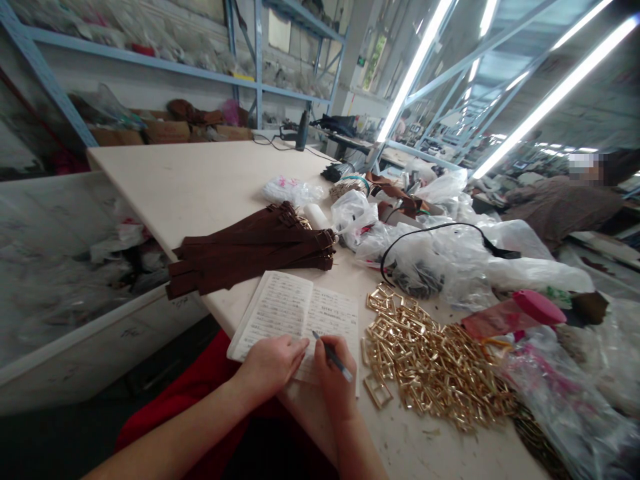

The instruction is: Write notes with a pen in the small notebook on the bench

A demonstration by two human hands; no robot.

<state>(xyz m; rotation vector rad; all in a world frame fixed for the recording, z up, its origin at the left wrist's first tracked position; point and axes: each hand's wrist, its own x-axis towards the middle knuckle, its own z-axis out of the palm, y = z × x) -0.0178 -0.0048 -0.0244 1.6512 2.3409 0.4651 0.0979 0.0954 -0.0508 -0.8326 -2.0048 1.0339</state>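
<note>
An open notebook (273, 303) with handwritten lines lies at the table's near edge. My right hand (337, 373) grips a pen (335, 359), its tip at the right-hand page. Curled and resting on the lower part of the notebook, my left hand (273, 363) has its fingers drawn together, and I see nothing in them. Beyond the notebook is a stack of dark brown straps (250, 250) with metal ends. A heap of gold-coloured metal buckles (430, 360) spreads to the right of my right hand.
Clear plastic bags (440, 260) crowd the table's right side, near a pink-capped bottle (520, 313). A dark bottle (302, 130) stands at the far edge. Left of the table (200, 180) is a white bin (100, 353). Another person (565, 203) is at the right.
</note>
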